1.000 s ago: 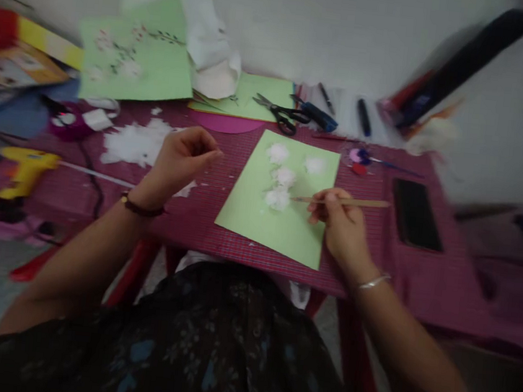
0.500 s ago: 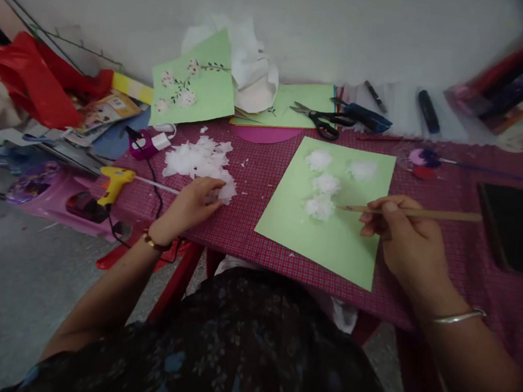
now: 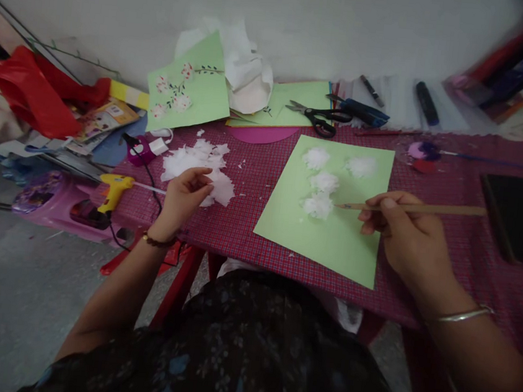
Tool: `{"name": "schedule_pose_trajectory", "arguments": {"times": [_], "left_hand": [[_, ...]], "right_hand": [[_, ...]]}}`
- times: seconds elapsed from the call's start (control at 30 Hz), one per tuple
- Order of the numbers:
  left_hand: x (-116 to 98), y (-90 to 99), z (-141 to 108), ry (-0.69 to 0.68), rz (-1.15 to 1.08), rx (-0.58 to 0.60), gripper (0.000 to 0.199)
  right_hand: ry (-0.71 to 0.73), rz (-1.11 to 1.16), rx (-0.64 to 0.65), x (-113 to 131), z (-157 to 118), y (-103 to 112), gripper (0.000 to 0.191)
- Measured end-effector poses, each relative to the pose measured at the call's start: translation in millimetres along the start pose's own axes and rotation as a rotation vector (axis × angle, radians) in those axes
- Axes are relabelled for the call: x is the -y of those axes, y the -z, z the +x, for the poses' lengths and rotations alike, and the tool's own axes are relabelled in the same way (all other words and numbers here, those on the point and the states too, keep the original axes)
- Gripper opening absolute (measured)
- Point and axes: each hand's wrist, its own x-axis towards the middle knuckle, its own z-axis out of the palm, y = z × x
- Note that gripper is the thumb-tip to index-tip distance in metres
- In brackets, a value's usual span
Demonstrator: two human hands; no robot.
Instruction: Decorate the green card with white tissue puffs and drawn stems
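Note:
In my right hand [image 3: 403, 226] is a slim wooden stick [image 3: 451, 210], pinched between thumb and fingers. Its narrow tip points left, beside the lowest of several fluffy white paper flowers [image 3: 319, 206] on a green sheet [image 3: 331, 247]. Farther left, my left hand [image 3: 186, 197] is curled at the near edge of a pile of white paper pieces [image 3: 190, 158]. Its thumb and fingertips close on a piece of white paper [image 3: 220, 188], partly hidden by the fingers.
A yellow glue gun [image 3: 115, 190] with a cord lies at the left edge. Black scissors [image 3: 319, 116], a finished green flower picture [image 3: 190, 98] and crumpled white paper [image 3: 250, 76] are behind. A dark flat object [image 3: 518, 217] sits at the right, near a paintbrush [image 3: 489, 161].
My left hand has shifted slightly left and up at the paper pile, its fingertips drawing in. My right hand keeps the stick at nearly the same spot by the flower.

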Motion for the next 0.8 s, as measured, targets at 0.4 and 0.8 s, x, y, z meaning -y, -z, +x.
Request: {"name": "schedule_pose_trajectory", "arguments": {"times": [0.4, 0.8], "left_hand": [[-38, -22.7, 5, 0.040, -0.209, 0.111, 0.014], [-21, -49.1, -7, -0.486, 0.478, 0.183, 0.014]], "right_hand": [[0.031, -0.016, 0.047, -2, 1, 0, 0.016], [0.061, -0.020, 0.089, 2, 0, -2, 0.024]]}}
